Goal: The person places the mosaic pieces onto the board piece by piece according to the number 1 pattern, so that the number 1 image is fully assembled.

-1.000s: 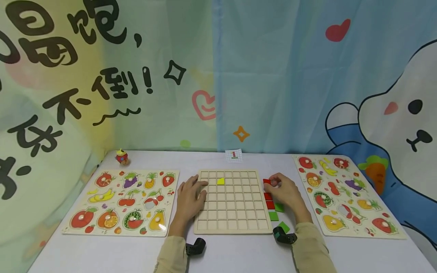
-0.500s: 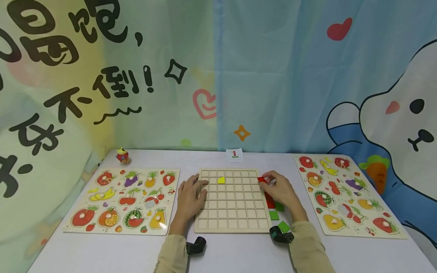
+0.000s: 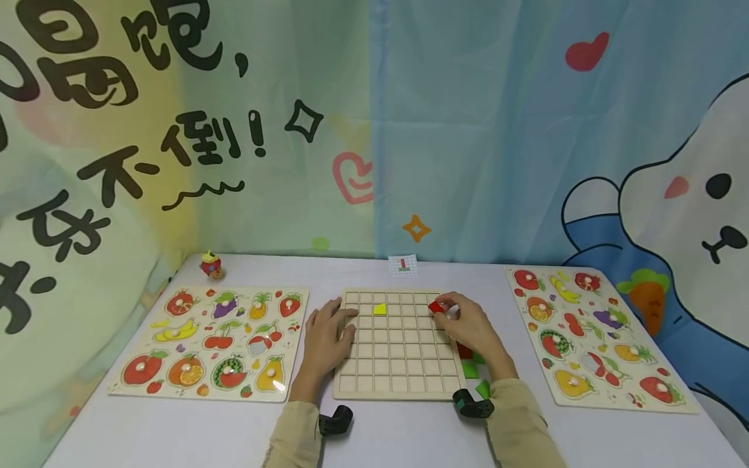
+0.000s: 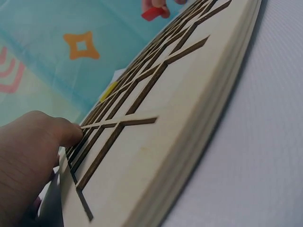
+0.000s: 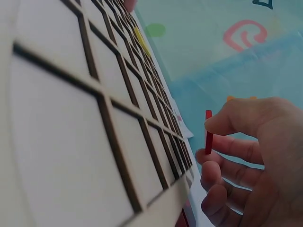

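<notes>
A wooden grid board (image 3: 398,364) lies in the middle of the table, with a yellow square tile (image 3: 380,309) in a cell of its second row. My left hand (image 3: 326,339) rests on the board's left edge, fingertips over the outer cells; in the left wrist view its thumb touches the frame. Over the board's upper right cells, my right hand (image 3: 468,326) pinches a red square tile (image 5: 209,132) between thumb and fingers, held on edge in the right wrist view. Beside the board's right side lie more red tiles (image 3: 465,351) and green tiles (image 3: 470,370), partly hidden by the right hand.
A fruit puzzle board (image 3: 196,354) lies on the left, another fruit puzzle board (image 3: 585,318) on the right. At the back edge stand a small pattern card (image 3: 403,266) and a small red and yellow figurine (image 3: 211,265). A printed curtain (image 3: 468,130) hangs behind the table.
My right hand has moved left with the red tile, from the pile beside the board to above its upper right cells. My left hand stays in place.
</notes>
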